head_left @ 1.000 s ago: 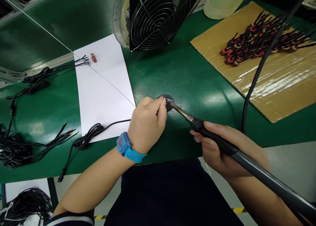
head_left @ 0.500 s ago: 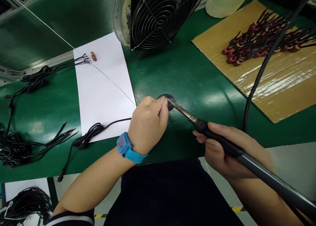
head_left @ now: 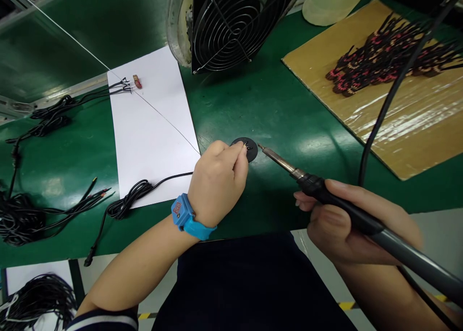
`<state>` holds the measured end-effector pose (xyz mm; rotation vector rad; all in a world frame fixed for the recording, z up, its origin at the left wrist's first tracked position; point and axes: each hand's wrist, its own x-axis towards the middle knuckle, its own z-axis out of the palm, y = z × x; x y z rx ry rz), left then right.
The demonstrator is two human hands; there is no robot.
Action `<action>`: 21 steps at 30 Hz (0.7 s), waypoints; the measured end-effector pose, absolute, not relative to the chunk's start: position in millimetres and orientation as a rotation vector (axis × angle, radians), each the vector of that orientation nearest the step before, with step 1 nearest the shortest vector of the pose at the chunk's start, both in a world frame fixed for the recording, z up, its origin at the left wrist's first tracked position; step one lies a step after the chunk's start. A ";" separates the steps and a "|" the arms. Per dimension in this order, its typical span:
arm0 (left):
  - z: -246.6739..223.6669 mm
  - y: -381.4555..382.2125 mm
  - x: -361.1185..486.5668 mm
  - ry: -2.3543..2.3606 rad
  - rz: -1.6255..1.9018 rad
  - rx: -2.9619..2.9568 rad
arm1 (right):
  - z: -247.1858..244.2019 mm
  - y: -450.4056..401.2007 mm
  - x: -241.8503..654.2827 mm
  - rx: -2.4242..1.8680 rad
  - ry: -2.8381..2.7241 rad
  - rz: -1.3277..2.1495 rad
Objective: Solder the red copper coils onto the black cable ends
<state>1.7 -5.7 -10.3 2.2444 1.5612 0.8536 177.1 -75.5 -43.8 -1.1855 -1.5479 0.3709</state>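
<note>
My left hand, with a blue strap on its wrist, is pinched at the near left edge of a black round disc. A black cable runs into this hand, and a thin strand of wire ends beside it. The fingers hide most of what they pinch. My right hand is wrapped round a soldering iron. The iron's tip stands just right of the disc, apart from it. A coiled part of the cable lies on the white sheet's lower edge.
A fan with a wire guard stands at the back. Black-and-red parts lie on a brown board at right. More black cables lie left. A white sheet carries cable ends and a small reddish piece.
My right hand has drawn the soldering iron back to the right, off the pinched spot over the disc. My left hand has stayed almost still.
</note>
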 end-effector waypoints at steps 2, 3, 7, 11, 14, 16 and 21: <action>-10.1 -5.5 1.9 1.558 0.856 2.239 | -45.6 -72.9 176.3 -1.127 -1.560 0.266; -9.9 -5.5 2.0 1.557 0.859 2.239 | -46.0 -71.8 176.1 -1.116 -1.569 0.236; -9.3 -6.0 2.4 1.555 0.865 2.248 | -43.3 -71.9 176.8 -1.159 -1.630 0.339; -9.9 -5.9 2.3 1.558 0.870 2.253 | -39.8 -73.2 176.6 -1.152 -1.657 0.428; -10.1 -5.5 2.2 1.557 0.865 2.265 | -40.5 -72.0 175.7 -1.134 -1.659 0.422; -9.9 -5.4 2.2 1.559 0.867 2.266 | -41.7 -71.2 175.8 -1.117 -1.667 0.403; -10.0 -5.8 2.8 1.562 0.867 2.248 | -43.1 -71.7 177.3 -1.137 -1.627 0.309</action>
